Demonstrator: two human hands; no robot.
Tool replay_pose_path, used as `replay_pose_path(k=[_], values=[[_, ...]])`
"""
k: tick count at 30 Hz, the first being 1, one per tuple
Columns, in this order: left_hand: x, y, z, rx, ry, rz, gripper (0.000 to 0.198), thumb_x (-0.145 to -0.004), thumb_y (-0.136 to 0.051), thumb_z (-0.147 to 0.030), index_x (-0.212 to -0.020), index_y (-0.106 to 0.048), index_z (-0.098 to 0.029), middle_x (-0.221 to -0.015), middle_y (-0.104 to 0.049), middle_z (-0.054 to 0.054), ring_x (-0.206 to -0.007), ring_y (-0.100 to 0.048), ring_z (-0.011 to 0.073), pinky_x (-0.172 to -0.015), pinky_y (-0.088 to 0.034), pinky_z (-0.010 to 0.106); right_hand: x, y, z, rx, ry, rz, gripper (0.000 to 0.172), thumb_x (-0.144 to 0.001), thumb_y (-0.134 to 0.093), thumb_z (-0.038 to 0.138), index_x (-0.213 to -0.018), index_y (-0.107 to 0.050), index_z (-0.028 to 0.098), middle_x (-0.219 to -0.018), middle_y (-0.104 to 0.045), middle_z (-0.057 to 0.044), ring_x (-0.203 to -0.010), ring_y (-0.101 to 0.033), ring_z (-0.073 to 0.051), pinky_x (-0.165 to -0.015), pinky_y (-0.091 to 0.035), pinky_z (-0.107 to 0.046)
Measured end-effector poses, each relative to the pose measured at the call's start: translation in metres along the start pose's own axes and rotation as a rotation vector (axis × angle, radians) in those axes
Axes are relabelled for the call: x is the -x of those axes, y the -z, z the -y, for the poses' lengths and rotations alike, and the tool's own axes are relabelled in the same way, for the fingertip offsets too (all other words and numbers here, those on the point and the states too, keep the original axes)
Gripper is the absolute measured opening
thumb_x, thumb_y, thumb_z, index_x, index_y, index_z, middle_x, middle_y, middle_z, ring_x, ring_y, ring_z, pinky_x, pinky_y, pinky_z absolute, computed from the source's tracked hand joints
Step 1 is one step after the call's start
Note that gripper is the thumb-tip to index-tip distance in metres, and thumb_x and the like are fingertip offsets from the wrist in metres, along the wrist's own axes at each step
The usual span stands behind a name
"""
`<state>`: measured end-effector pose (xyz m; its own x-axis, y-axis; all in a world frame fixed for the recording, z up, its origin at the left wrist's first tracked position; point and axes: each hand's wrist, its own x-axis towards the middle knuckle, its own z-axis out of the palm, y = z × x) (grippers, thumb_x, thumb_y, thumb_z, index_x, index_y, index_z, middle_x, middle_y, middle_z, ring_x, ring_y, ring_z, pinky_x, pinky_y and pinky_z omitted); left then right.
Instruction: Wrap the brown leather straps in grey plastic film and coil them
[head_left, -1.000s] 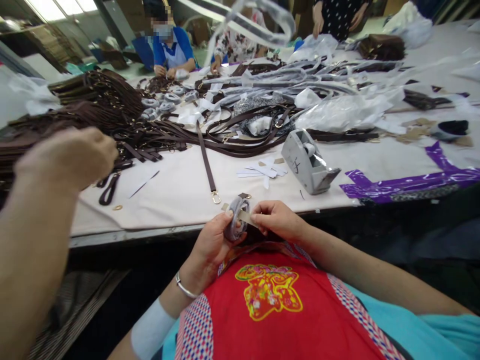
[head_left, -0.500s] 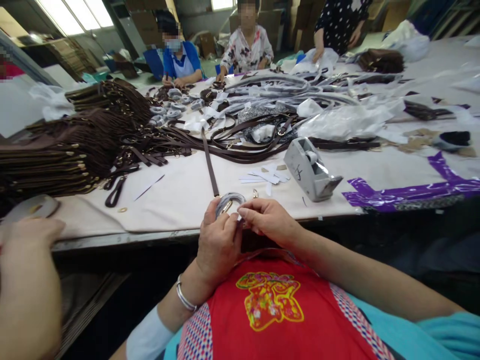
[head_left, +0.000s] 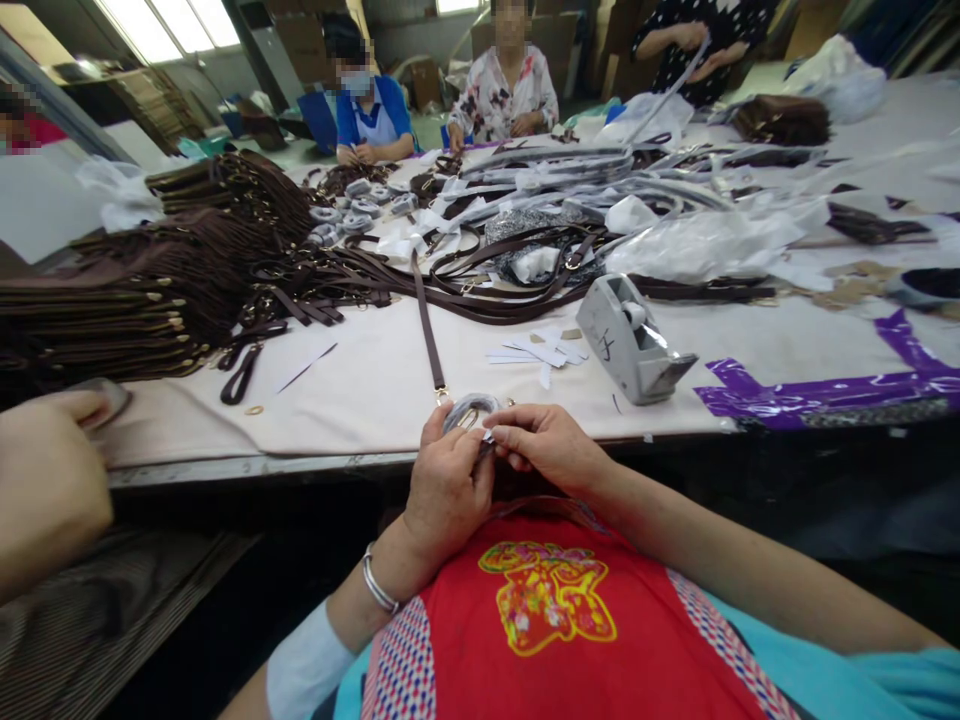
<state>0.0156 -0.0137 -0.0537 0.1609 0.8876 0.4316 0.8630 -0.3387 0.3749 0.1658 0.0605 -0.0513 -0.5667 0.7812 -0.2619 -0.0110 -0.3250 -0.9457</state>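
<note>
A strap coil (head_left: 480,403), wrapped in greyish clear plastic with a metal clasp showing inside its loop, is gripped in my left hand (head_left: 450,485) just past the table's near edge. My right hand (head_left: 555,445) has thumb and fingers pinched together at the coil's near right side. A small white bit shows at those fingertips, too small to name. Beyond my left hand, a flat dark brown strap (head_left: 429,335) lies on the table, with a gold clasp (head_left: 442,392) at its near end. A small gold piece lies just behind my right fingers.
A grey tape dispenser (head_left: 630,345) stands right of white paper strips (head_left: 544,352). Brown leather goods (head_left: 97,320) are piled left; straps and wrapped coils (head_left: 360,205) lie farther back. Purple tape (head_left: 825,390) marks the right edge. A co-worker's hand (head_left: 49,480) is at left; others work opposite.
The view has shifted slightly; my hands keep their hold on the coil. The co-worker's arm at left has drawn back, and the person at back right has lifted a long pale strip.
</note>
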Motion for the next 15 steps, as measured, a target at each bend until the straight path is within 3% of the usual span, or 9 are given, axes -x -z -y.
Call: replay_pose_path(k=[5,8,11,13,15], values=[[0.002,-0.001,0.001,-0.004,0.006,0.017,0.013,-0.092,-0.05,-0.014,-0.092,-0.063,-0.015,-0.081,-0.068,0.006,-0.082,-0.065,0.0188,-0.116,-0.032,0.052,0.001,0.001,-0.001,0.169,0.046,0.025,0.026,-0.082,-0.061,0.029,-0.099,-0.072,0.014,-0.061,-0.062,0.002,-0.049,-0.051,-0.009,-0.049,-0.043,-0.022],[0.001,-0.001,0.002,-0.045,-0.032,0.038,0.018,-0.091,-0.051,-0.014,-0.105,-0.063,-0.013,-0.085,-0.069,0.007,-0.085,-0.066,0.0206,-0.117,-0.03,0.054,0.003,0.005,0.0,0.575,0.302,-0.033,0.021,-0.083,-0.057,0.016,-0.096,-0.073,0.017,-0.077,-0.069,-0.002,-0.07,-0.062,-0.015,-0.07,-0.051,-0.029],[-0.001,0.001,0.003,-0.069,-0.072,0.081,0.021,-0.091,-0.051,-0.014,-0.109,-0.062,-0.013,-0.086,-0.068,0.008,-0.085,-0.066,0.0212,-0.118,-0.029,0.055,0.005,0.011,-0.001,0.925,0.622,-0.034,0.018,-0.086,-0.056,0.012,-0.092,-0.072,0.018,-0.096,-0.069,-0.008,-0.093,-0.063,-0.021,-0.089,-0.049,-0.034],[-0.001,0.001,0.002,-0.069,-0.086,0.102,0.019,-0.091,-0.05,-0.014,-0.106,-0.061,-0.013,-0.088,-0.068,0.008,-0.087,-0.066,0.0219,-0.118,-0.029,0.055,0.005,0.014,-0.002,0.986,0.7,0.009,0.016,-0.09,-0.055,0.013,-0.092,-0.071,0.017,-0.098,-0.069,-0.009,-0.095,-0.063,-0.02,-0.089,-0.049,-0.033],[0.001,-0.001,0.002,-0.058,-0.097,0.108,0.018,-0.091,-0.049,-0.014,-0.106,-0.06,-0.013,-0.089,-0.068,0.009,-0.088,-0.066,0.0222,-0.118,-0.03,0.055,0.004,0.016,-0.004,0.982,0.688,0.028,0.014,-0.092,-0.056,0.015,-0.092,-0.069,0.017,-0.094,-0.07,-0.007,-0.09,-0.064,-0.019,-0.084,-0.05,-0.03]])
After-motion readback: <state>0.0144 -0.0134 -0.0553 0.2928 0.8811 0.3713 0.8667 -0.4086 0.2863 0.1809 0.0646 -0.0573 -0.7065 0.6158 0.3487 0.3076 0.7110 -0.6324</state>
